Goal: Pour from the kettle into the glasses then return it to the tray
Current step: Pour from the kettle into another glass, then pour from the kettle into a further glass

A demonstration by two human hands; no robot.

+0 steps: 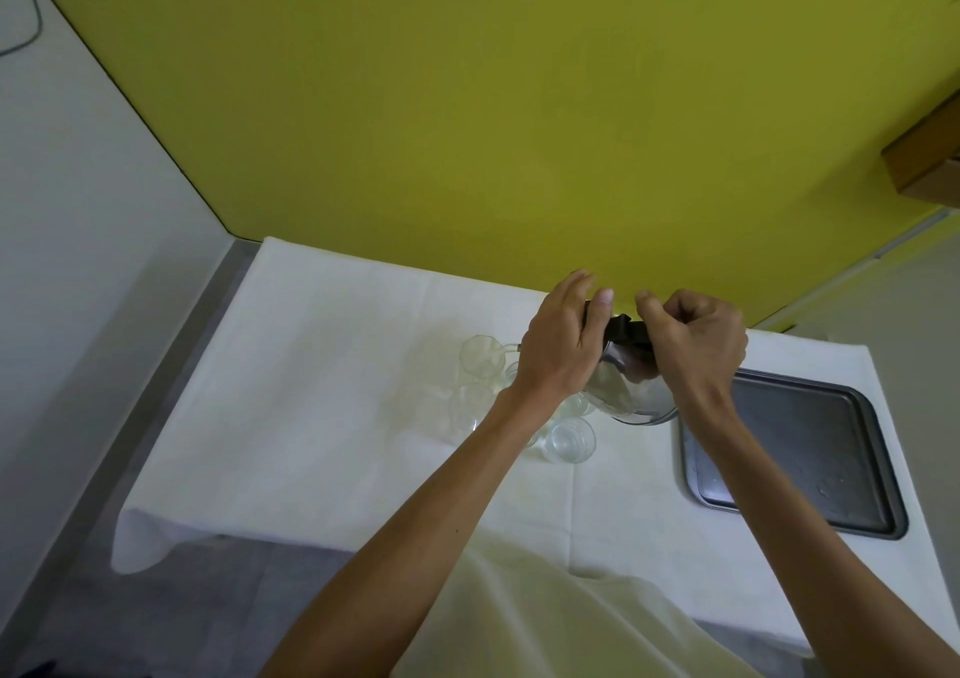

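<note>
A steel kettle (636, 391) with a black handle is lifted and tilted to the left above several clear glasses (570, 439) standing on the white cloth. My right hand (698, 342) grips the black handle on top. My left hand (563, 345) rests on the kettle's left side with its fingers straight, and it hides the spout. A further glass (480, 358) stands to the left of my left wrist. The dark metal tray (810, 456) lies bare at the right of the table.
The table with the white cloth (311, 391) stands against a yellow wall (467, 106). A grey floor strip runs along its left side. A wooden shelf (924, 163) juts from the wall at upper right.
</note>
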